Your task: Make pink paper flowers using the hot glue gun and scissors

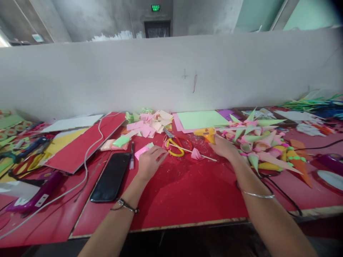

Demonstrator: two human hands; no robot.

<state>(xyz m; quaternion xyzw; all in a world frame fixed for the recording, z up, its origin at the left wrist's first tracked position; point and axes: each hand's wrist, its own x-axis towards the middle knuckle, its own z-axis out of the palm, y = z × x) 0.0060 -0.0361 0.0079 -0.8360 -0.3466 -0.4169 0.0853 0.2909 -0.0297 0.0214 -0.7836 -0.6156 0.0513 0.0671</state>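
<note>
My left hand (150,162) is low over the red table, its fingers stretched out and slightly apart, with nothing visible in them. Just beyond its fingertips lies a thin stick (207,157) with a folded pink paper piece (197,154) on it. Under the stick are scissors with yellow handles (177,152) and another pair with red handles (189,142). A small pink packet (141,152) sits by the left knuckles. My right hand (225,147) is closed around the handle of a yellow glue gun (205,133), whose nozzle points left.
Paper flowers (254,142) are piled at the right. Loose pink and cream paper pieces (151,123) and green sheets (198,120) lie at the back. A black phone (110,177), a pen (132,156) and a white cable (85,160) are on the left. A partition (160,75) stands behind.
</note>
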